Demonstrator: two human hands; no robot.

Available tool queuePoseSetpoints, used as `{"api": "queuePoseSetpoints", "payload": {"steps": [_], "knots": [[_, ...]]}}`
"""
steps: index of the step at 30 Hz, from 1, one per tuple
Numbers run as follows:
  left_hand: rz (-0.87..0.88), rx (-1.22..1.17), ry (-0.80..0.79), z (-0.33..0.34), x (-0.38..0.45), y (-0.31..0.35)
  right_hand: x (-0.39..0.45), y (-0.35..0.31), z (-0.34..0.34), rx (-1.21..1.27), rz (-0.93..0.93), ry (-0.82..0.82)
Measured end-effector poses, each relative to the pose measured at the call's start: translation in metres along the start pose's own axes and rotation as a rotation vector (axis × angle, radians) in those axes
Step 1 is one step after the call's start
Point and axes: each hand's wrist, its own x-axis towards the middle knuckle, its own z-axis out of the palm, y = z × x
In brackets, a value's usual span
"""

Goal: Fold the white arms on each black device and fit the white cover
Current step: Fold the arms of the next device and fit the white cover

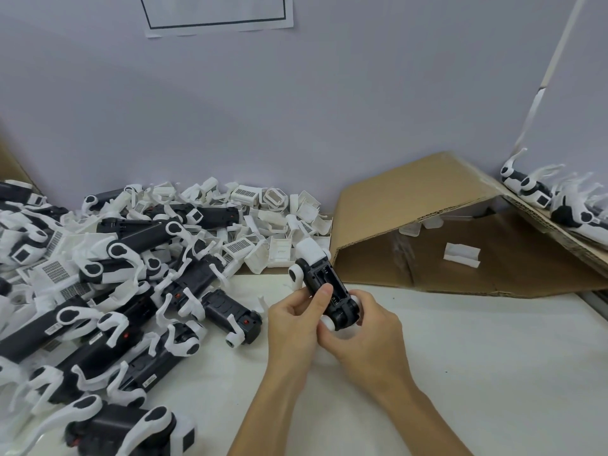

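Both hands, left hand [293,319] and right hand [363,330], grip one black device [324,287]; white cover [309,251] fitted. Cardboard box [427,205] holds one white part [461,255].

Your left hand [293,319] and right hand [368,327] cover the near end of the black device [325,284], so its folded arms there are hidden from you. The print inside its open bay is too small to read. The pile of devices [82,291] runs off the left edge, and the paper sheet [217,14] is cut off at the top.
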Motion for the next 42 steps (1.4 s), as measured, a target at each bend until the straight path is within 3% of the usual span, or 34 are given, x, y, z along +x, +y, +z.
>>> {"api": "queuePoseSetpoints", "payload": {"steps": [9,15,19,22,28,42], "knots": [[0.129,0.059,-0.004,-0.002,0.000,0.001,-0.003,0.002,-0.001,0.047,0.014,-0.159],[0.306,0.367,-0.042,-0.006,0.003,-0.009,-0.002,-0.003,-0.004,0.219,-0.052,0.008],[0.497,0.717,-0.172,-0.007,0.004,-0.019,0.001,-0.005,-0.003,0.401,0.022,0.056],[0.619,0.865,-0.145,-0.006,0.005,-0.020,0.003,-0.002,-0.005,0.418,0.025,0.196],[0.599,0.896,-0.209,-0.002,0.000,-0.018,0.005,0.000,-0.005,0.395,0.017,0.302],[0.576,0.945,-0.193,-0.003,-0.002,-0.018,0.008,-0.001,-0.005,0.445,0.050,0.267]]}}
